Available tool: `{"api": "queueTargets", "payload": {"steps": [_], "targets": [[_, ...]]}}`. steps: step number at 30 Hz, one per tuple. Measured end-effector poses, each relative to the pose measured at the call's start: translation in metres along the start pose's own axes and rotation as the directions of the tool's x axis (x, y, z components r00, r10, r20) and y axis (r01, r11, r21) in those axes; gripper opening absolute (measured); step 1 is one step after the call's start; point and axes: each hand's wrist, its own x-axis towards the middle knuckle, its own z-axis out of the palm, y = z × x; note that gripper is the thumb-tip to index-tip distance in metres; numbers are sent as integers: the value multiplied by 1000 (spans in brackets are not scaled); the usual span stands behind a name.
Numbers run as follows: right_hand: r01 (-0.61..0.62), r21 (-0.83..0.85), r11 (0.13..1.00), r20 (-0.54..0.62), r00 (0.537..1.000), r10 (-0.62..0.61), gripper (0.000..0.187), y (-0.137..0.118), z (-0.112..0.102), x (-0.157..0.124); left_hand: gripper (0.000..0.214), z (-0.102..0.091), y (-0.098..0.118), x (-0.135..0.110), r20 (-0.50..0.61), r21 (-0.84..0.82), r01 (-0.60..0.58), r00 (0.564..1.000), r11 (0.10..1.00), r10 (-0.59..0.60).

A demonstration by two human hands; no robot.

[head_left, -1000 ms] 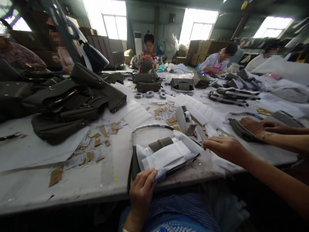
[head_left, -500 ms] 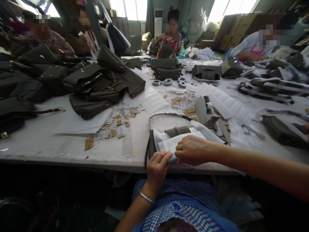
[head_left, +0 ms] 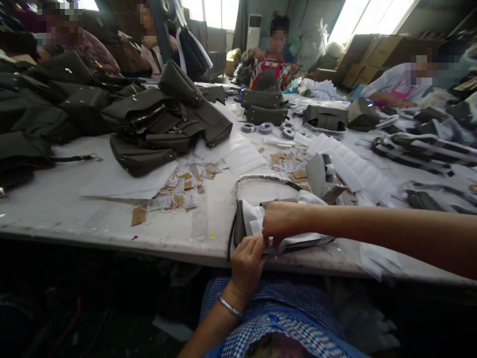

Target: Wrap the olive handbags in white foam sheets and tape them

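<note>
A small dark olive bag (head_left: pixel 238 226), partly wrapped in white foam sheet (head_left: pixel 257 221), lies at the table's near edge. My left hand (head_left: pixel 248 263) grips the wrapped bag's near edge from below, fingers curled. My right hand (head_left: pixel 278 223) reaches in from the right and pinches the white wrapping on top of the bag, fingers closed. Both hands meet at the same spot. The bag's strap (head_left: pixel 261 178) loops behind it on the table.
A grey tape dispenser (head_left: pixel 322 179) stands just behind the bag. Paper tags (head_left: pixel 182 191) lie scattered at centre. A heap of dark bags (head_left: pixel 149 124) fills the left. Tape rolls (head_left: pixel 266 128), white foam sheets (head_left: pixel 350 164) and several other workers lie beyond.
My right hand came in from the right side of the table onto the wrapped bag and now pinches it beside my left hand. The view has dropped lower.
</note>
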Motion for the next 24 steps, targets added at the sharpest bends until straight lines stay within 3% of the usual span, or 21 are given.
{"api": "queueTargets", "payload": {"steps": [4,14,20,24], "targets": [[63,-30,998,61,996,-61,36,6,-8,7,37,-2,1,1,3,-11,-5,1000,1000,5],[100,-5,995,44,994,-100,29,11,-8,14,36,-1,0,1,5,-27,1,1000,1000,-1],[144,40,989,-73,987,-140,33,12,3,2,38,-1,1,-1,14,-33,13,1000,999,-12],[82,55,995,-172,982,-71,33,3,17,-7,37,0,1,-2,10,-22,18,1000,1000,-18]]}}
